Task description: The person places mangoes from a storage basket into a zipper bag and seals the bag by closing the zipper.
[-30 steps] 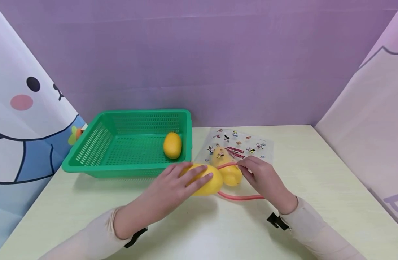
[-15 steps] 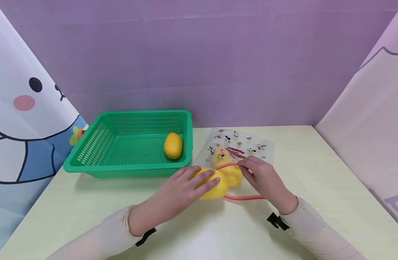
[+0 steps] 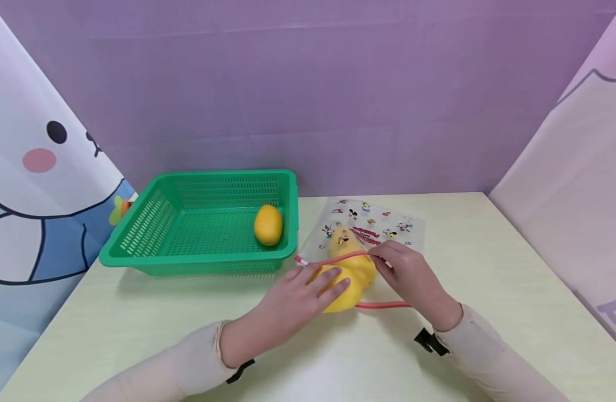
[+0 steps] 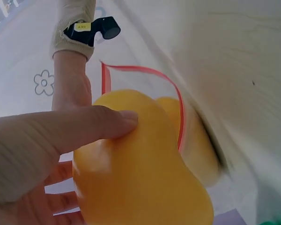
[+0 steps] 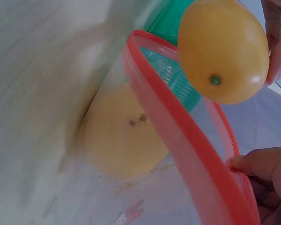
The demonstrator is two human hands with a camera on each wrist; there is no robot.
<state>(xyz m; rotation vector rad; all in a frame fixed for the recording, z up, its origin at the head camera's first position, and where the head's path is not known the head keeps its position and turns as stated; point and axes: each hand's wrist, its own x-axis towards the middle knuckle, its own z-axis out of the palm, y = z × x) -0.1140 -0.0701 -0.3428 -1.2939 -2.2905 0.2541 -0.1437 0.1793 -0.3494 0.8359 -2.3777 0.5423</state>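
Observation:
My left hand (image 3: 292, 304) grips a yellow toy pear (image 3: 345, 296), its thumb lying along one side in the left wrist view. This pear (image 5: 225, 51) is at the mouth of a clear printed zip bag (image 3: 318, 237). With thumb and fingers, my right hand (image 3: 408, 279) pinches the bag's red zip rim (image 5: 178, 122), which stands parted into a loop. Inside the bag lies another yellow pear (image 3: 339, 239), seen through the plastic. From the head view, the held pear and the left hand cover part of the bag's opening.
At the left stands a green slotted basket (image 3: 197, 259), with one yellow-orange fruit (image 3: 268, 225) at its right end. The pale table (image 3: 488, 268) extends to the right, and a purple cloth (image 3: 308, 100) hangs behind it.
My left hand has moved right with the pear, bringing it closer over the bag's mouth. The red rim's left end has come into sight. My right hand has stayed in place.

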